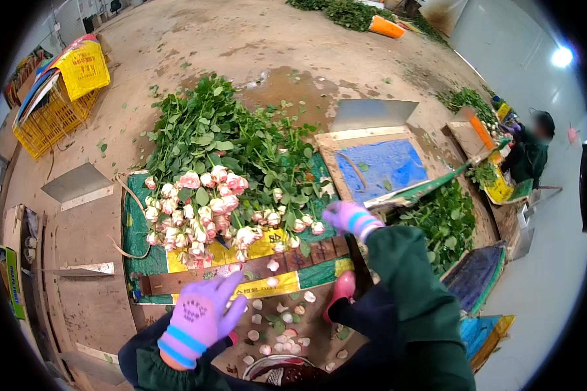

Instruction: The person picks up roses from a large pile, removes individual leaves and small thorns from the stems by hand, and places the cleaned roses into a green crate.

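My left hand (203, 310), in a lilac knit glove with blue cuff stripes, hovers palm down in front of the bench with its fingers apart and nothing in them. A similar glove covers my right hand (349, 218), held at the bench's right side near a few loose rose heads. Its fingers point left, and their undersides are hidden. Before me lies a heap of pink and cream roses (195, 215), blooms towards me and leafy stems (200, 122) pointing away. A brown wooden strip with dark marks (269, 264) runs along the near edge of the green-and-yellow covering (137, 220).
Petals (288, 342) litter the floor by my pink boots (342, 291). To the right are a blue-lined wooden board (384, 166) and cut foliage (445, 229). A person (530, 146) works farther right. A yellow crate (58, 119) stands at far left, beyond upright metal plates (78, 183).
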Motion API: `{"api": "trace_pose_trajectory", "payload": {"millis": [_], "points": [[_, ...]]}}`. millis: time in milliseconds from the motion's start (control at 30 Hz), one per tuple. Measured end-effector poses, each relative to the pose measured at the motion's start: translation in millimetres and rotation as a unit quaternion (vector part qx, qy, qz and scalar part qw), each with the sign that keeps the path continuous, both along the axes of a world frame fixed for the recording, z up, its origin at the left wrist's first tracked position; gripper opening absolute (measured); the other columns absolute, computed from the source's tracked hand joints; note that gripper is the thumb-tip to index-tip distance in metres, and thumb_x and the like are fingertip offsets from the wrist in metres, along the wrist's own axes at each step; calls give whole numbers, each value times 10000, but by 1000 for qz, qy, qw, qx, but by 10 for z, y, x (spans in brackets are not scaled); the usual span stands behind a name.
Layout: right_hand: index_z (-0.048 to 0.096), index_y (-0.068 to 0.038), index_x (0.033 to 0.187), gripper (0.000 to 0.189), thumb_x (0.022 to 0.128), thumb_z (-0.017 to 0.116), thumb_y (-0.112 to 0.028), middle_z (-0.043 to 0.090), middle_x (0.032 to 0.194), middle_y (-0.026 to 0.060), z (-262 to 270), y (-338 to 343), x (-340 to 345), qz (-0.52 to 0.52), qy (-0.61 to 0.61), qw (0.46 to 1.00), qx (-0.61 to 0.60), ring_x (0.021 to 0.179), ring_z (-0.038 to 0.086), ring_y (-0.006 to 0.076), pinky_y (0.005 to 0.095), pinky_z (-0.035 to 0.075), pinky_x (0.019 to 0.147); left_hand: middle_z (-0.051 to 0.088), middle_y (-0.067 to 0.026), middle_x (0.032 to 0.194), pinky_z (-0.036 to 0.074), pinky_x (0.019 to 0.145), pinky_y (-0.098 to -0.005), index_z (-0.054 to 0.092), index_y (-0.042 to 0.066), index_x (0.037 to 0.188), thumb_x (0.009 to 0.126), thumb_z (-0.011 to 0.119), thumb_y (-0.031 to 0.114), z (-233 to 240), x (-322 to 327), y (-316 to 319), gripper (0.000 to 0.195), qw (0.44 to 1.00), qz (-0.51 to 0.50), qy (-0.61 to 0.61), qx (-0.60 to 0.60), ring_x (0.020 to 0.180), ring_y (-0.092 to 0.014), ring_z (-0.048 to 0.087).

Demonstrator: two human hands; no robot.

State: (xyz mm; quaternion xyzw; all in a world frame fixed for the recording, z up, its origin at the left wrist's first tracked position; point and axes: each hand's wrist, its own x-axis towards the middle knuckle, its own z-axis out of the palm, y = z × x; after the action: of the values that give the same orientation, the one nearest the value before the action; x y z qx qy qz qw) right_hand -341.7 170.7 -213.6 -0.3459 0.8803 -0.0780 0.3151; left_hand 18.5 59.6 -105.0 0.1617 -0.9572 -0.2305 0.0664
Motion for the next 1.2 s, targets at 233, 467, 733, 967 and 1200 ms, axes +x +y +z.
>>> {"api": "trace_pose_trajectory", "payload": {"millis": [233, 467, 733, 967, 1200], "points": [[332, -13, 1425, 793, 835, 706, -388, 598, 1239, 202, -2438, -980, 887, -236, -46, 970, 18, 1106, 621, 280, 384, 490, 911, 663, -142, 877, 489, 707, -409, 584, 53, 1197, 844, 625, 279, -118, -69, -318, 421, 988, 45, -148, 21, 768, -315, 649], [290, -17, 1455, 770, 881, 706, -318, 698, 877, 75, -2305, -1115, 735, -415, -349, 822, -175, 555, 569, 135, 275, 443, 497, 677, -155, 927, 496, 706, -410, 580, 40, 1200, 849, 624, 285, -267, -113, -483, 430, 994, 12, -105, 19, 775, -316, 657], [605, -108, 990, 320, 901, 670, -409, 595, 743, -16, 356, -720, 813, -248, -445, 791, -339, 517, 466, 37, 183, 333, 460, 666, -158, 894, 497, 653, -420, 567, 25, 1215, 864, 619, 245, -95, -102, -278, 417, 999, -2, -35, 40, 750, -337, 644], [596, -65, 1023, 364, 929, 627, -415, 632, 757, -9, 1360, -85, 1535, -182, -445, 796, -367, 539, 546, 47, 175, 403, 481, 659, -188, 1016, 503, 750, -426, 536, 31, 1254, 860, 631, 215, -1, 28, 157, 446, 996, -28, 46, 77, 863, -358, 639], [588, -52, 1099, 414, 947, 592, -437, 669, 804, 22, 1324, 29, 1855, -158, -497, 743, -419, 556, 570, 49, 177, 423, 496, 645, -187, 1045, 486, 790, -429, 437, 21, 1387, 721, 662, 114, -53, 25, 362, 710, 981, -27, 162, 101, 900, -352, 624]]}}
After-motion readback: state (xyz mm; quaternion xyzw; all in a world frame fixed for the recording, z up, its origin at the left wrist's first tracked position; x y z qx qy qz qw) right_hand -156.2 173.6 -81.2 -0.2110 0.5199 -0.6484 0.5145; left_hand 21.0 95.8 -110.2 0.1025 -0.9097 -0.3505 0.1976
